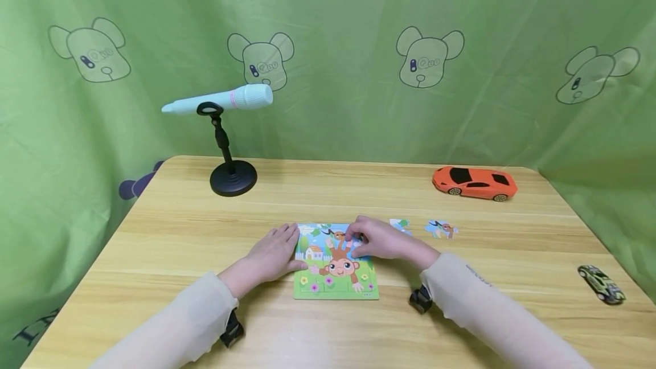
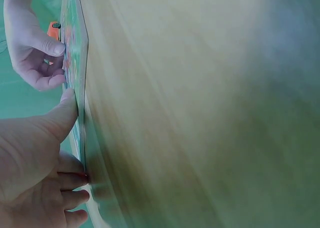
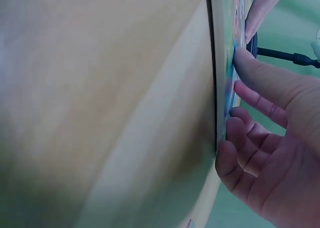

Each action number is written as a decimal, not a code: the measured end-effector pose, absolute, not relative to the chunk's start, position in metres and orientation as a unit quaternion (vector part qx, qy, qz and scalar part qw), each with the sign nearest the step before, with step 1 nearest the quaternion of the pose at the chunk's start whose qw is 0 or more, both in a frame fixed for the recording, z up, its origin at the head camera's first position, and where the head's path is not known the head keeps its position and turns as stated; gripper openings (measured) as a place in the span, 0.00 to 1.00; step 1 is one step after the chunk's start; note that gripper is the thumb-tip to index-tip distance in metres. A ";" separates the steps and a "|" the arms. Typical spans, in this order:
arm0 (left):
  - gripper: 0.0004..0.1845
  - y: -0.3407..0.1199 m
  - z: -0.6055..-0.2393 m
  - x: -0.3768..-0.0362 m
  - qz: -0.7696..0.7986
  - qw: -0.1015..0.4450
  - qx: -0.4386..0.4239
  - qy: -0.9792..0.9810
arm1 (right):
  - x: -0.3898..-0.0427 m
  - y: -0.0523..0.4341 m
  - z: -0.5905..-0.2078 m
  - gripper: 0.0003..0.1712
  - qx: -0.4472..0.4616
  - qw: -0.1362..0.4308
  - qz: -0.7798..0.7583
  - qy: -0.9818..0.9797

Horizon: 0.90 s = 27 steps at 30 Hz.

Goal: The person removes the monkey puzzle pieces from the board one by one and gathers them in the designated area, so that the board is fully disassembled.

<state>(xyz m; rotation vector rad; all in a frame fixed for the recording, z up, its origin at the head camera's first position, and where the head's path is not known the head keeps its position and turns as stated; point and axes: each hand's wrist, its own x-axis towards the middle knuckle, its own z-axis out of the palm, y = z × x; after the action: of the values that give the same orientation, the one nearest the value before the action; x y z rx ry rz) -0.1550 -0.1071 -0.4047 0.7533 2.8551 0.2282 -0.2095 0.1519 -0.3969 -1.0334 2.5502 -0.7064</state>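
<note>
A jigsaw puzzle board [image 1: 330,292] with a cartoon monkey, a house and flowers lies flat on the table. My left hand [image 1: 274,252] rests at its left side, fingers stretched along the edge and thumb [image 2: 67,108] on the picture. Over the upper right part of the board, my right hand [image 1: 381,238] has thumb and fingers bent around a puzzle piece [image 1: 357,245], mostly covered by the hand. In the right wrist view the thumb [image 3: 255,68] touches the board's surface. Two loose puzzle pieces lie right of the board, one [image 1: 400,224] partly behind the hand, another [image 1: 442,229] farther right.
A light blue microphone [image 1: 225,100] sits on a black stand [image 1: 233,178] at the back left. An orange toy car [image 1: 475,183] stands at the back right, and a small camouflage toy car [image 1: 601,285] near the right edge. A green curtain [image 1: 338,124] hangs behind the wooden table.
</note>
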 end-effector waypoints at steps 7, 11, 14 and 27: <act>0.42 -0.107 -0.404 -0.155 0.075 0.088 0.254 0.960 | -0.206 0.149 -0.396 0.11 -0.345 0.157 -0.256 0.889; 0.42 -0.107 -0.404 -0.155 0.073 0.087 0.255 0.960 | -0.205 0.147 -0.397 0.11 -0.339 0.150 -0.267 0.890; 0.42 -0.107 -0.404 -0.155 0.073 0.086 0.256 0.960 | -0.204 0.147 -0.397 0.10 -0.337 0.142 -0.274 0.890; 0.42 -0.108 -0.403 -0.153 0.074 0.086 0.259 0.959 | -0.206 0.152 -0.398 0.26 -0.320 0.099 -0.274 0.901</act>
<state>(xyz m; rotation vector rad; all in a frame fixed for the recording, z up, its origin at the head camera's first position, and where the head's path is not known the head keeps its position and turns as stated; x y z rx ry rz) -0.1530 -0.1076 -0.4031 0.7716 2.8584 0.2199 -0.2064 0.1520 -0.3978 -0.9458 2.6658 -0.8107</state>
